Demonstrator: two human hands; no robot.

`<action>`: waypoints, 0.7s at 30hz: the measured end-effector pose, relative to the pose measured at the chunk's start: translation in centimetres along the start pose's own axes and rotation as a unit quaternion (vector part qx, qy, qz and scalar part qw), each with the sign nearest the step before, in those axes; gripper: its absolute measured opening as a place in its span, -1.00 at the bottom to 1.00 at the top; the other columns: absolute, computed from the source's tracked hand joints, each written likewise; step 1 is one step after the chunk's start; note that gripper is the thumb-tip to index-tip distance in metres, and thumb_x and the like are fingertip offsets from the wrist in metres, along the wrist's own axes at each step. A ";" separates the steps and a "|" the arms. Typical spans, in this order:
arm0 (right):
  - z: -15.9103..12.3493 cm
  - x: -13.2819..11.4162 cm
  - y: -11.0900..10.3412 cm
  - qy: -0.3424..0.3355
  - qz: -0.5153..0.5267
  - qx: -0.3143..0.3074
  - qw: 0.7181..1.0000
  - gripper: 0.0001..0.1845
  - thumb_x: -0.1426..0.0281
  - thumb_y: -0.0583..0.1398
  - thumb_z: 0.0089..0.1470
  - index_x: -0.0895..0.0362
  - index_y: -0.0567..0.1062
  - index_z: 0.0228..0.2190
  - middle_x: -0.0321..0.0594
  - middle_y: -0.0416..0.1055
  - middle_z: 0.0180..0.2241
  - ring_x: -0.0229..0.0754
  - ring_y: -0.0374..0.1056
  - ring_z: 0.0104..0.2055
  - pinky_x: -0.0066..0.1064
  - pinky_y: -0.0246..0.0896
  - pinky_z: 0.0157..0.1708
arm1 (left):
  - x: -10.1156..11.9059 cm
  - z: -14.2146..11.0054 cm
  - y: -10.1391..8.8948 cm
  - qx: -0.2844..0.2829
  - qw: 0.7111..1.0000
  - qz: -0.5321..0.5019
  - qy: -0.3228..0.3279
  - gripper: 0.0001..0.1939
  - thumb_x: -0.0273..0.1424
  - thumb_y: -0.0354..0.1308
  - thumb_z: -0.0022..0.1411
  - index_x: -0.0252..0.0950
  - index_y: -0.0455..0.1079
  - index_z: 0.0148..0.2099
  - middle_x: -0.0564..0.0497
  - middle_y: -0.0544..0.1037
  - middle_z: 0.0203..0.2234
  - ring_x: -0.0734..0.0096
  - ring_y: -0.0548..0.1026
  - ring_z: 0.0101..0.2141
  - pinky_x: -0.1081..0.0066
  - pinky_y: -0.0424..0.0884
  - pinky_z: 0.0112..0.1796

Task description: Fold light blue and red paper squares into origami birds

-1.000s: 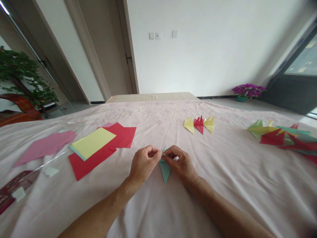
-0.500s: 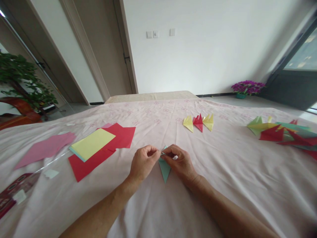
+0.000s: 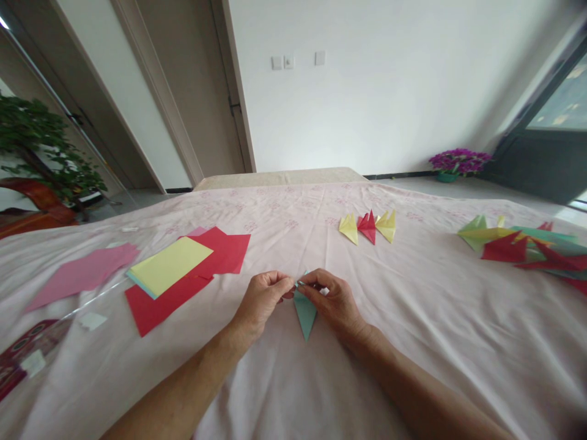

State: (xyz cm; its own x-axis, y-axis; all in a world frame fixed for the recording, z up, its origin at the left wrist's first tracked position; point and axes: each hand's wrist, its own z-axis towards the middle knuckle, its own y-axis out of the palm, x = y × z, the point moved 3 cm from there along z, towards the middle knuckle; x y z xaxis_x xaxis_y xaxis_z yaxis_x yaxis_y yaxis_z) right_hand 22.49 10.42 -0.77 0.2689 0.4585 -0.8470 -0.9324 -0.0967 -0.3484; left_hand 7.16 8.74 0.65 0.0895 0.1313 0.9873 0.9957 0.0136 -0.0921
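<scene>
A folded piece of light blue-green paper [image 3: 306,315] lies in front of me, its long point toward me and a small tip showing beyond my fingers. My right hand [image 3: 334,299] is closed, thumb and fingers pinching a narrow part near the paper's far half. My left hand [image 3: 266,299] sits close on the other side, its thumb and forefinger pinched together at the paper's left edge. The fold between the two sets of fingertips is largely hidden.
Yellow paper sheets [image 3: 172,266] and red sheets [image 3: 160,311] lie on the left, beside pink paper [image 3: 85,275]. A red folded paper crane [image 3: 368,228] stands between two yellow ones farther back. More folded pieces [image 3: 504,247] are heaped at right on the pale tablecloth [image 3: 413,342].
My left hand has shifted slightly left, its fingertips drawing a little away from the right hand's. My right hand stays almost where it was, holding the paper.
</scene>
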 end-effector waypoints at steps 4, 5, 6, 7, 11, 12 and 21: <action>0.0 0.2 0.1 0.004 -0.012 -0.006 1.000 -0.94 0.43 0.23 0.08 0.09 0.53 -0.41 -0.32 0.47 -0.46 -0.26 0.37 -0.41 -0.46 0.22 -0.38 | 0.1 0.1 -0.2 -0.008 1.000 0.003 -0.001 -0.75 -0.21 0.21 0.01 -0.33 0.42 -0.44 0.05 0.49 -0.57 0.43 0.45 -0.46 0.46 0.27 -0.38; 0.0 0.1 0.1 -0.003 -0.018 -0.007 1.000 -0.94 0.43 0.22 0.08 0.09 0.53 -0.41 -0.32 0.46 -0.46 -0.26 0.36 -0.40 -0.46 0.22 -0.37 | 0.2 0.2 -0.2 -0.010 1.000 0.007 0.002 -0.74 -0.21 0.22 0.01 -0.33 0.42 -0.43 0.04 0.49 -0.57 0.42 0.46 -0.46 0.46 0.27 -0.38; 0.0 0.1 0.1 -0.011 -0.025 -0.008 1.000 -0.94 0.44 0.22 0.09 0.09 0.52 -0.41 -0.32 0.46 -0.45 -0.26 0.36 -0.40 -0.46 0.21 -0.37 | 0.3 0.2 -0.3 -0.012 1.000 0.010 0.004 -0.74 -0.20 0.22 0.01 -0.33 0.42 -0.43 0.04 0.49 -0.57 0.42 0.46 -0.46 0.46 0.27 -0.38; 0.0 0.0 0.1 -0.018 -0.033 -0.009 0.999 -0.93 0.44 0.22 0.09 0.09 0.51 -0.41 -0.32 0.45 -0.45 -0.26 0.35 -0.40 -0.46 0.21 -0.36 | 0.4 0.2 -0.3 -0.012 1.000 0.013 0.002 -0.74 -0.21 0.22 0.01 -0.33 0.42 -0.44 0.04 0.49 -0.57 0.43 0.46 -0.46 0.46 0.27 -0.39; -0.2 -0.1 0.2 -0.036 -0.056 -0.013 0.998 -0.94 0.46 0.21 0.10 0.09 0.48 -0.41 -0.32 0.43 -0.44 -0.26 0.34 -0.39 -0.46 0.19 -0.35 | 0.6 0.2 -0.5 -0.014 0.999 0.001 -0.043 -0.77 -0.23 0.23 -0.02 -0.31 0.40 -0.46 0.06 0.49 -0.58 0.45 0.47 -0.47 0.48 0.26 -0.40; -0.2 -0.1 0.2 -0.038 -0.058 -0.014 0.997 -0.94 0.46 0.20 0.10 0.09 0.47 -0.41 -0.33 0.42 -0.44 -0.26 0.33 -0.39 -0.46 0.19 -0.35 | 0.6 0.1 -0.5 -0.017 0.998 -0.006 -0.055 -0.77 -0.23 0.23 -0.03 -0.31 0.40 -0.45 0.06 0.50 -0.58 0.45 0.47 -0.47 0.48 0.27 -0.40; -0.1 0.0 0.2 -0.046 -0.046 -0.009 0.998 -0.93 0.45 0.20 0.12 0.09 0.50 -0.40 -0.32 0.42 -0.43 -0.26 0.34 -0.38 -0.45 0.19 -0.34 | 0.3 0.2 -0.8 -0.043 0.996 -0.020 -0.069 -0.74 -0.21 0.26 -0.03 -0.33 0.45 -0.42 0.03 0.55 -0.50 0.52 0.43 -0.51 0.49 0.25 -0.41</action>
State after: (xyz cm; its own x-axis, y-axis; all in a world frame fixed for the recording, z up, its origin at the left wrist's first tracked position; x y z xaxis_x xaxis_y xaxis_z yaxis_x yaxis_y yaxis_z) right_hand 22.35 10.30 -0.89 0.3293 0.5457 -0.7706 -0.8999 -0.0656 -0.4311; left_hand 6.40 8.94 0.95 0.0516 0.2673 0.9622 0.9973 -0.0636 -0.0359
